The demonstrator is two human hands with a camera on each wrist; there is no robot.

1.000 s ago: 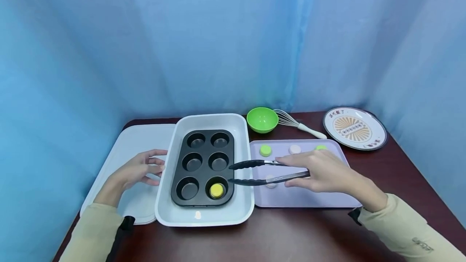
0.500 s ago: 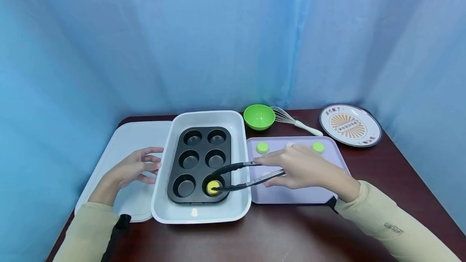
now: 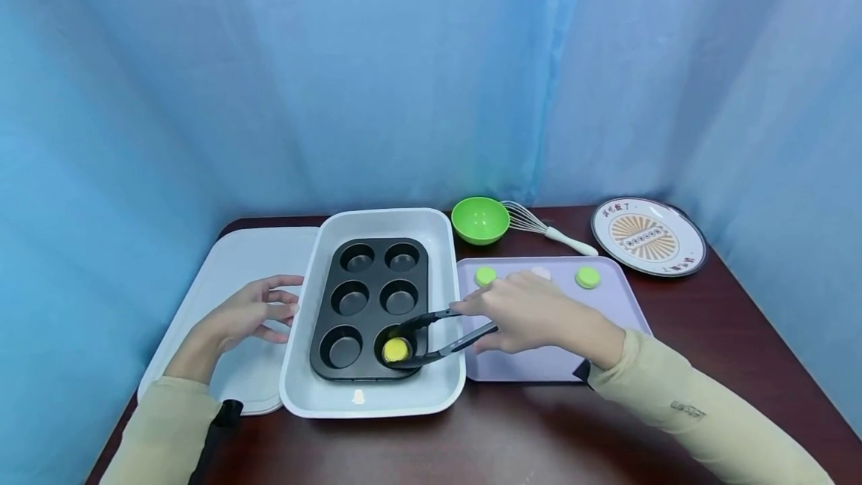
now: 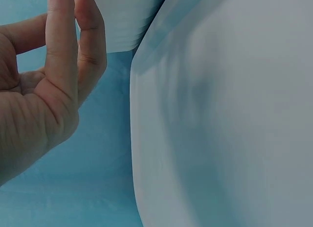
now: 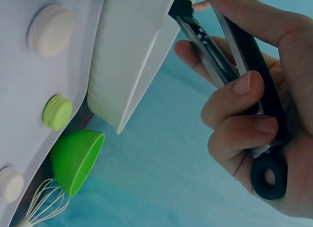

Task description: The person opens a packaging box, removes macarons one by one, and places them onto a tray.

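My right hand (image 3: 528, 313) holds a pair of tongs (image 3: 465, 341), with black handles and dark ridged tips. In the right wrist view, fingers curl round the tongs' handles (image 5: 249, 58). The tips stand around a yellow macaron (image 3: 395, 350) in the near right cup of a dark muffin tin (image 3: 373, 320). That tin lies inside a deep white tray (image 3: 431, 399). At the tray's left rim is my left hand (image 3: 245, 314), its fingers loosely bent and spread. Nothing shows within its fingers in the left wrist view.
A lilac tray (image 3: 552, 365) on the right bears green macarons (image 3: 588, 278) and pale ones, partly hidden by my right arm. Behind are a green bowl (image 3: 481, 221), a whisk (image 3: 569, 240) and a patterned plate (image 3: 649, 238). A white board (image 3: 222, 268) lies at left.
My right hand has moved left and slightly down with the tongs. Their tips went from the tin's right edge into the near right cup, around the yellow macaron. The left hand stays by the rim.
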